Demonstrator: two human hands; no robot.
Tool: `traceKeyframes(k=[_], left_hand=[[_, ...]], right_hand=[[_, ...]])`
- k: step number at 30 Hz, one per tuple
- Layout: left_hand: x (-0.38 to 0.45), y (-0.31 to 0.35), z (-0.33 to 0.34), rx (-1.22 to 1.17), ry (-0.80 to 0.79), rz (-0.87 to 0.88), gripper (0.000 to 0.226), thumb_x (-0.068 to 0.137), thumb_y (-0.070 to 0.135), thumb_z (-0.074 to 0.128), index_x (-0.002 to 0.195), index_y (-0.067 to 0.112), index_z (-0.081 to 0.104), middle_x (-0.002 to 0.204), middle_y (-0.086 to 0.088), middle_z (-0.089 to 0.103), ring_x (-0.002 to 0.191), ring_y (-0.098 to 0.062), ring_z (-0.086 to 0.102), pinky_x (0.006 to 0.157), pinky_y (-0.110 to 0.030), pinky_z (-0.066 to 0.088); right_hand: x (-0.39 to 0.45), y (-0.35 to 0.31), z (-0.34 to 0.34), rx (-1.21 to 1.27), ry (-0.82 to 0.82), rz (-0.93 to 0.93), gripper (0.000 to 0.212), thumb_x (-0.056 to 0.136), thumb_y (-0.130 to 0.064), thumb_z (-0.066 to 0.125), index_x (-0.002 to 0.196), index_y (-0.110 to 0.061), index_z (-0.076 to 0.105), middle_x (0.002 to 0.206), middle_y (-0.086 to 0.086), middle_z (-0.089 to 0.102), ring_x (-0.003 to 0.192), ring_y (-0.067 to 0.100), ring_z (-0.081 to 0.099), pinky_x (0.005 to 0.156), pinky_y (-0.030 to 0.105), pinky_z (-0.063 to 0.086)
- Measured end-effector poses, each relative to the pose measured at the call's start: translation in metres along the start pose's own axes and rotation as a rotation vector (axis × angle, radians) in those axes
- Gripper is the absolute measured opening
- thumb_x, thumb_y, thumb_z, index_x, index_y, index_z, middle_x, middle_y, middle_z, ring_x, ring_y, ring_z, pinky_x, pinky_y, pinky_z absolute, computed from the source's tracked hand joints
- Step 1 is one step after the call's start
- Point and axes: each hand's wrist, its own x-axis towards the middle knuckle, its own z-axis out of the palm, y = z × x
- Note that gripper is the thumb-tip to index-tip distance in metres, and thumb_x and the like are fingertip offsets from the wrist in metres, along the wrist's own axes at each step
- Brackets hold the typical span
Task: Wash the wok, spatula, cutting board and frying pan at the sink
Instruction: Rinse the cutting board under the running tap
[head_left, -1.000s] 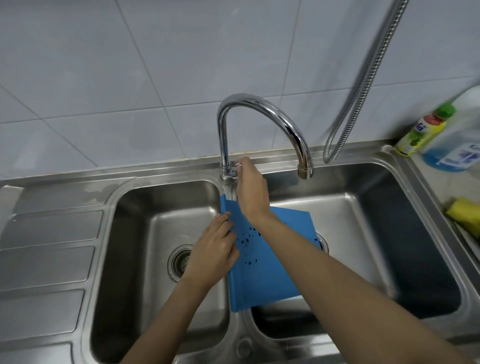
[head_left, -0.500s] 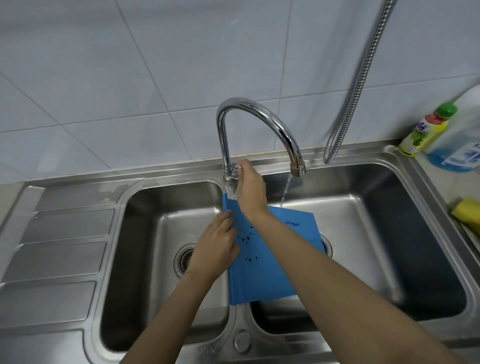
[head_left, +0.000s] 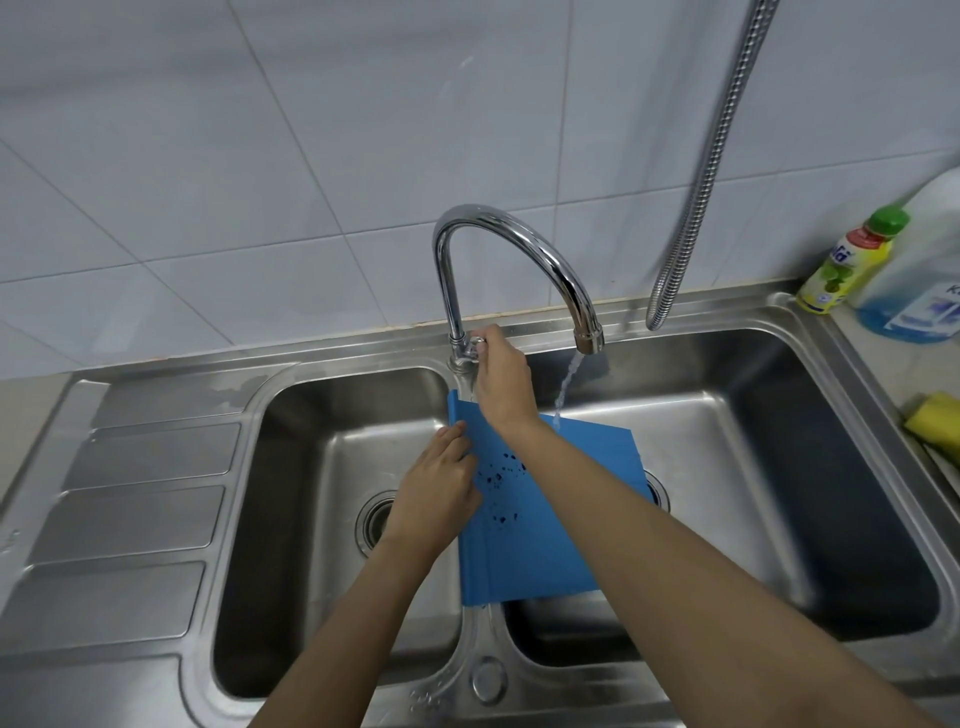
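A blue cutting board (head_left: 540, 551) lies over the divider of the steel double sink (head_left: 727, 395), reaching into the right basin. My left hand (head_left: 441, 493) grips its left edge. My right hand (head_left: 501, 384) is closed on the small tap handle (head_left: 475, 345) at the base of the chrome faucet (head_left: 498, 234). A thin stream of water (head_left: 566, 387) falls from the spout onto the board's far right corner. Dark specks dot the board near my left hand. Wok, spatula and frying pan are not in view.
A ribbed draining board (head_left: 135, 499) lies left of the basins. A metal spray hose (head_left: 696, 197) hangs at the back right. A green-capped dish soap bottle (head_left: 847, 260), a large blue-liquid bottle (head_left: 919, 280) and a yellow sponge (head_left: 935, 426) sit on the right counter.
Water has started to run from the spout while my right hand stayed on the tap handle. My left hand kept its hold on the board.
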Motion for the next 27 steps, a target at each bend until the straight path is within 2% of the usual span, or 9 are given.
traceKeyframes(k=[3, 5, 7, 10, 12, 15, 19, 24, 27], left_hand=[[0.0, 0.002, -0.002, -0.026, 0.008, -0.013, 0.019, 0.07, 0.007, 0.074, 0.088, 0.003, 0.075, 0.106, -0.011, 0.07, 0.121, -0.027, 0.058, 0.107, -0.035, 0.045], [0.001, 0.002, -0.003, -0.056, 0.03, -0.027, 0.027, 0.069, 0.004, 0.074, 0.096, 0.002, 0.074, 0.11, -0.011, 0.07, 0.118, -0.025, 0.06, 0.103, -0.033, 0.048], [0.001, 0.003, -0.004, -0.071, 0.037, -0.032, 0.034, 0.067, 0.004, 0.078, 0.1, 0.004, 0.074, 0.108, -0.009, 0.07, 0.117, -0.024, 0.061, 0.104, -0.032, 0.044], [-0.001, 0.004, -0.006, 0.001, 0.026, -0.006, 0.025, 0.06, 0.006, 0.084, 0.084, 0.006, 0.075, 0.097, -0.008, 0.073, 0.112, -0.024, 0.065, 0.104, -0.034, 0.041], [-0.002, 0.005, -0.01, 0.017, 0.011, 0.015, 0.026, 0.059, 0.008, 0.085, 0.083, 0.006, 0.075, 0.097, -0.009, 0.073, 0.109, -0.025, 0.067, 0.1, -0.037, 0.046], [-0.001, 0.004, -0.014, 0.044, 0.002, 0.059, 0.021, 0.063, 0.008, 0.084, 0.08, 0.006, 0.073, 0.091, -0.008, 0.072, 0.107, -0.027, 0.067, 0.099, -0.04, 0.049], [0.004, 0.005, -0.013, 0.067, 0.026, 0.072, 0.005, 0.07, 0.008, 0.062, 0.072, 0.005, 0.066, 0.082, -0.012, 0.067, 0.098, -0.033, 0.066, 0.1, -0.039, 0.043], [0.007, 0.007, -0.013, 0.072, -0.049, 0.069, 0.027, 0.071, 0.02, 0.046, 0.069, 0.0, 0.064, 0.086, -0.023, 0.065, 0.092, -0.04, 0.065, 0.086, -0.044, 0.048], [0.011, 0.009, -0.011, 0.093, -0.026, 0.119, 0.039, 0.074, 0.027, 0.038, 0.071, -0.002, 0.065, 0.084, -0.024, 0.065, 0.09, -0.042, 0.065, 0.088, -0.042, 0.041]], right_hand=[[-0.009, -0.002, 0.003, 0.075, 0.007, 0.027, 0.025, 0.102, -0.012, 0.033, 0.117, -0.007, 0.053, 0.097, 0.012, 0.063, 0.083, 0.023, 0.059, 0.066, 0.029, 0.045], [-0.027, -0.001, 0.002, 0.149, -0.021, 0.087, 0.038, 0.102, -0.013, 0.034, 0.14, -0.011, 0.039, 0.112, 0.001, 0.056, 0.093, 0.008, 0.051, 0.072, 0.005, 0.041], [-0.055, 0.009, 0.001, 0.151, -0.083, 0.139, 0.044, 0.103, -0.018, 0.034, 0.147, -0.012, 0.029, 0.124, -0.004, 0.046, 0.108, 0.004, 0.045, 0.085, -0.004, 0.03], [-0.11, 0.04, -0.015, 0.102, -0.131, 0.125, 0.035, 0.101, -0.027, 0.039, 0.134, -0.016, 0.045, 0.131, -0.002, 0.052, 0.117, 0.004, 0.047, 0.103, 0.018, 0.036], [-0.149, 0.068, -0.042, 0.087, -0.173, 0.086, 0.018, 0.099, -0.027, 0.046, 0.111, -0.021, 0.057, 0.108, -0.007, 0.061, 0.1, 0.001, 0.057, 0.093, 0.029, 0.048], [-0.198, 0.104, -0.101, 0.024, -0.261, 0.127, 0.005, 0.095, -0.026, 0.054, 0.094, -0.027, 0.059, 0.091, -0.01, 0.064, 0.085, 0.006, 0.063, 0.08, 0.03, 0.052], [-0.207, 0.147, -0.183, -0.133, -0.072, 0.237, 0.007, 0.093, -0.02, 0.057, 0.09, -0.026, 0.059, 0.087, -0.008, 0.064, 0.08, 0.008, 0.062, 0.074, 0.029, 0.05], [-0.157, 0.172, -0.27, -0.365, 0.174, 0.212, 0.016, 0.091, -0.014, 0.06, 0.105, -0.008, 0.06, 0.103, 0.007, 0.061, 0.092, 0.019, 0.059, 0.085, 0.032, 0.048], [-0.114, 0.188, -0.317, -0.625, 0.281, 0.169, 0.028, 0.085, -0.008, 0.063, 0.111, 0.0, 0.058, 0.111, 0.02, 0.056, 0.104, 0.034, 0.054, 0.091, 0.038, 0.041]])
